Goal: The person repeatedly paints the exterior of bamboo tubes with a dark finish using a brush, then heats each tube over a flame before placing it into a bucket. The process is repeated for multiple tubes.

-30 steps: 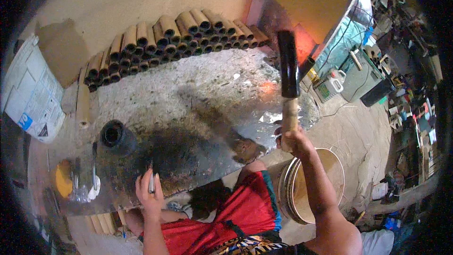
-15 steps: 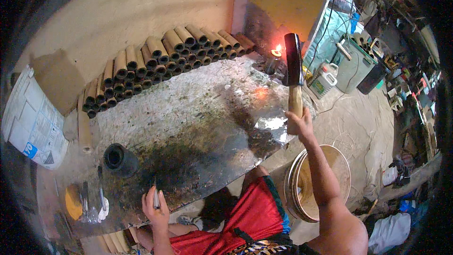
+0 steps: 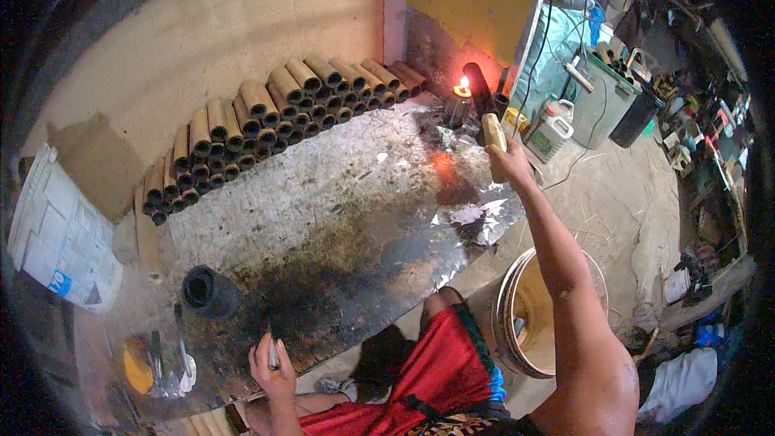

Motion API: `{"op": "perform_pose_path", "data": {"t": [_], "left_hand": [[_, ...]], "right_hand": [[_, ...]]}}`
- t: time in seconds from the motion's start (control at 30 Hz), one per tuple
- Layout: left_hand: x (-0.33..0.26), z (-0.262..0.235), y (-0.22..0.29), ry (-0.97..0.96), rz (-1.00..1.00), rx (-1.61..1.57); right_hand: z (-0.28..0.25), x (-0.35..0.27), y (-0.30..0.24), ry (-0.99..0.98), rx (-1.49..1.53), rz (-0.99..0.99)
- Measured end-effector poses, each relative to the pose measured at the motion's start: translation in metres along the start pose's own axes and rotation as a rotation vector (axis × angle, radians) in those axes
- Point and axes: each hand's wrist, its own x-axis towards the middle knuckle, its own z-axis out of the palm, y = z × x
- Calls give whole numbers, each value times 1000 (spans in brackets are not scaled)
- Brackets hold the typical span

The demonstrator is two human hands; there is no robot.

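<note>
My right hand (image 3: 512, 165) reaches out to the far right of the worktable and grips a broad, dark-bladed tool (image 3: 493, 132) by its wooden handle. The blade slants up beside a small burning lamp (image 3: 458, 111); I cannot tell whether it touches the lamp. Close to the table's front edge, the fingers of my left hand (image 3: 273, 370) are closed round a thin pointed tool (image 3: 274, 354) with a pale shaft, mostly hidden by the fingers. A short black cylinder with a round opening (image 3: 211, 297) stands left of and beyond that hand.
Stacked brown tubes (image 3: 258, 97) line the wall behind the worktable (image 3: 323, 194). A white bucket (image 3: 69, 234) leans at the left, near several knife-like tools (image 3: 171, 371). Below my right arm is a large open bucket (image 3: 517, 291); a white jug (image 3: 550, 131) stands beyond the table.
My right hand has moved away from me, and the dark blade has swung down and left beside the lamp. My left hand has barely moved, still holding the pointed tool.
</note>
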Motion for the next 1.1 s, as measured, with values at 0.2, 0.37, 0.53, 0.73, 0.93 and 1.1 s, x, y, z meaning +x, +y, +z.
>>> {"op": "perform_pose_path", "data": {"t": [0.2, 0.37, 0.53, 0.73, 0.93, 1.1], "left_hand": [[0, 2, -1, 30, 5, -15], [-1, 2, 0, 27, -28, -21], [0, 2, 1, 44, -23, -13], [0, -1, 3, 50, -69, -51], [0, 0, 1, 59, -45, -41], [0, 0, 0, 68, -33, -17]], "right_hand": [[17, -5, -13, 19, -19, -38], [28, -32, -21, 64, -44, -139], [40, -53, -42, 33, -31, -173], [52, -60, -47, -39, -68, -223], [59, -73, -44, -26, -168, -181], [60, -78, -45, -40, -240, -196]]}}
